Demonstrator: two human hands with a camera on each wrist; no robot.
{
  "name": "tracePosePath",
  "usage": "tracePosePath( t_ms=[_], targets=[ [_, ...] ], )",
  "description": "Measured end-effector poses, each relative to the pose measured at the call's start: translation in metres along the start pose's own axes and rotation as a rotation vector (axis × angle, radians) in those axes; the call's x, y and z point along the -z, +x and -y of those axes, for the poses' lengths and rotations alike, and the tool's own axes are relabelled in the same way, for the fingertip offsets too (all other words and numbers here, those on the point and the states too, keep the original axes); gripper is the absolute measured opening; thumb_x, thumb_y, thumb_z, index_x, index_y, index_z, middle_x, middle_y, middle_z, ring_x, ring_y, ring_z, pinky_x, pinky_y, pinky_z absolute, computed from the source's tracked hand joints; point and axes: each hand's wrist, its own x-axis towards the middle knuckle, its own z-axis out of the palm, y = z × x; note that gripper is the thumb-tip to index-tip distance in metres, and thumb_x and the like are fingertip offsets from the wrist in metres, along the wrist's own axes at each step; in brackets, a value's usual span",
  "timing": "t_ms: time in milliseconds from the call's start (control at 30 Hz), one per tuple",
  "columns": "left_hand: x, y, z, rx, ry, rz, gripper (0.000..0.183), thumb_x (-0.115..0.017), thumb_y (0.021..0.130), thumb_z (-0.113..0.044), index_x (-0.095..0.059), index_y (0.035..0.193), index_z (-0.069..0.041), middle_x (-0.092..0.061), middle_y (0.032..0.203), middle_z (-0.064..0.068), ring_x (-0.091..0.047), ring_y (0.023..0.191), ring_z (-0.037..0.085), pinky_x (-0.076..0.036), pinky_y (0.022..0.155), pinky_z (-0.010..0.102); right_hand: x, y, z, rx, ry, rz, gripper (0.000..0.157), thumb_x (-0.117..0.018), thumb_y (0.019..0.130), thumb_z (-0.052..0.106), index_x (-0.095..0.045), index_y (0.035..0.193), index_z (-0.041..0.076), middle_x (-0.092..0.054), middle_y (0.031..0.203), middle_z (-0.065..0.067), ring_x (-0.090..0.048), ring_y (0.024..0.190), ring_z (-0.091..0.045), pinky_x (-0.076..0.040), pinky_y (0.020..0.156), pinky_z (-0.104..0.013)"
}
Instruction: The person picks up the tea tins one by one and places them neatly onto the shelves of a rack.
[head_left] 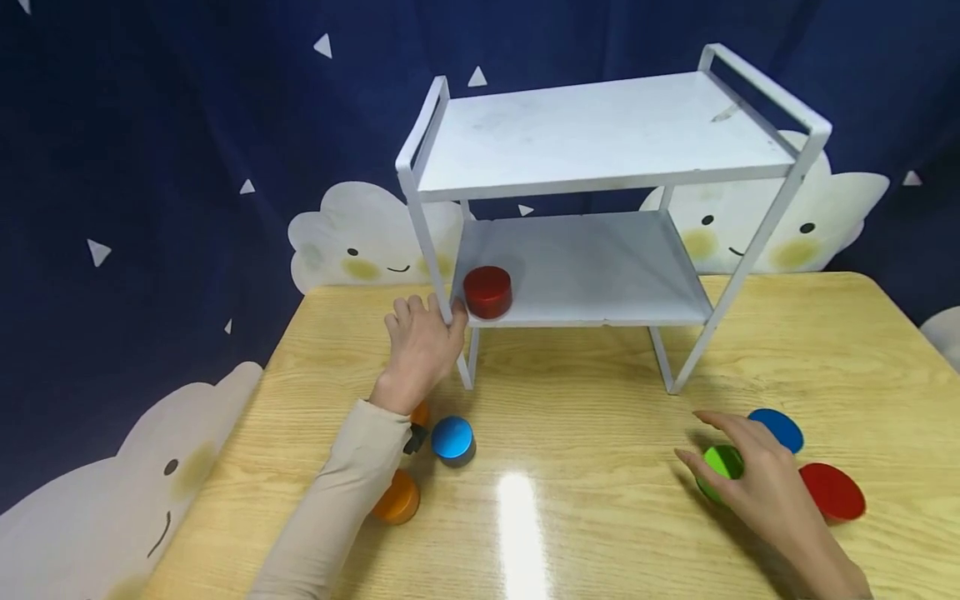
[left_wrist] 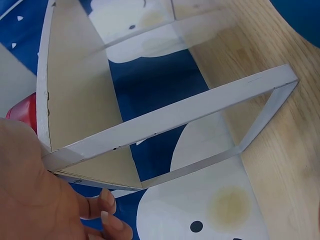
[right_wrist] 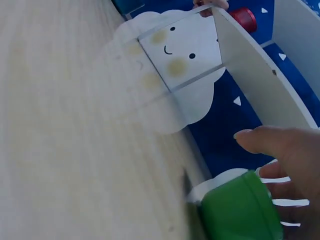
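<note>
My left hand point(head_left: 423, 342) grips the left front post of a white two-tier shelf rack point(head_left: 570, 133), thumb on one side and fingers on the other. Beside that thumb, a short round red container point(head_left: 488, 293) sits on the lower shelf. In the left wrist view the hand point(left_wrist: 55, 195) meets the rack's frame point(left_wrist: 175, 115) at a corner. Over on the right, my right hand point(head_left: 765, 479) spreads thumb and fingers apart around a green round container point(head_left: 723, 468) on the table. The green container point(right_wrist: 242, 207) stands close by the fingers in the right wrist view.
Right of the green container are a blue disc-topped piece point(head_left: 777, 429) and a red one point(head_left: 832, 492). A blue container point(head_left: 453, 439) and an orange one point(head_left: 397, 497) stand near the left forearm; another orange thing is partly hidden behind the wrist. A dark blue curtain point(head_left: 187, 100) hangs behind.
</note>
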Motion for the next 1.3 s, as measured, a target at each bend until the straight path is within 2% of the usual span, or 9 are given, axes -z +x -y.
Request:
tracePosePath(
  t_ms=[100,200,300,567,900,1100,1300],
  targets=[
    [0.001,0.000,0.001,-0.005,-0.002,-0.002,0.044,-0.024,0.101,-0.041,-0.043,0.083,-0.006,-0.041,0.083,0.016,-0.034,0.084,0.035,-0.027,0.074,0.045,0.000,-0.007,-0.003,-0.054,-0.017,0.063,0.061,-0.088,0.067,0.024,-0.062,0.119,0.003,-0.064,0.112,-0.018,-0.055,0.100,-0.038,-0.042,0.075,-0.048],
    [0.001,0.000,0.001,-0.011,-0.004,0.001,0.043,-0.024,0.101,-0.042,-0.042,0.083,-0.006,-0.041,0.083,0.016,-0.033,0.084,0.035,-0.027,0.074,0.045,0.001,-0.012,-0.004,-0.107,-0.036,0.127,0.065,-0.087,0.068,0.029,-0.060,0.121,0.002,-0.061,0.114,-0.021,-0.053,0.100,-0.038,-0.043,0.072,-0.053],
    [0.000,0.000,0.001,-0.014,-0.008,0.004,0.043,-0.024,0.101,-0.041,-0.043,0.084,-0.006,-0.040,0.083,0.015,-0.033,0.084,0.034,-0.026,0.074,0.045,0.001,-0.017,-0.006,-0.129,-0.042,0.153,0.067,-0.087,0.068,0.030,-0.059,0.121,0.002,-0.060,0.114,-0.022,-0.052,0.100,-0.039,-0.045,0.073,-0.056],
    [0.000,-0.001,0.001,0.002,-0.011,0.006,0.043,-0.024,0.101,-0.041,-0.043,0.085,-0.006,-0.040,0.084,0.016,-0.033,0.085,0.034,-0.026,0.074,0.045,0.001,-0.025,-0.009,-0.138,-0.057,0.161,0.072,-0.089,0.064,0.027,-0.056,0.123,0.001,-0.058,0.114,-0.023,-0.053,0.098,-0.039,-0.047,0.073,-0.058],
    [0.001,-0.002,0.001,-0.005,-0.007,0.012,0.043,-0.023,0.101,-0.041,-0.042,0.085,-0.005,-0.040,0.083,0.016,-0.033,0.084,0.034,-0.025,0.072,0.044,0.002,-0.028,-0.010,-0.171,-0.042,0.190,0.080,-0.089,0.065,0.025,-0.050,0.130,-0.001,-0.053,0.121,-0.025,-0.051,0.103,-0.041,-0.046,0.075,-0.061],
    [0.001,0.000,0.000,-0.006,-0.023,0.013,0.043,-0.023,0.101,-0.041,-0.042,0.085,-0.006,-0.040,0.082,0.016,-0.033,0.083,0.034,-0.025,0.072,0.043,0.002,-0.028,-0.011,-0.184,-0.038,0.178,0.085,-0.089,0.066,0.019,-0.044,0.135,-0.002,-0.051,0.123,-0.027,-0.049,0.103,-0.042,-0.045,0.075,-0.061],
    [0.000,0.000,0.000,0.002,-0.025,0.024,0.044,-0.022,0.101,-0.041,-0.042,0.084,-0.006,-0.040,0.082,0.016,-0.033,0.083,0.034,-0.025,0.072,0.044,0.001,-0.029,-0.012,-0.216,-0.042,0.206,0.087,-0.088,0.067,0.021,-0.041,0.137,-0.002,-0.050,0.122,-0.029,-0.049,0.101,-0.044,-0.045,0.073,-0.061]
  ],
)
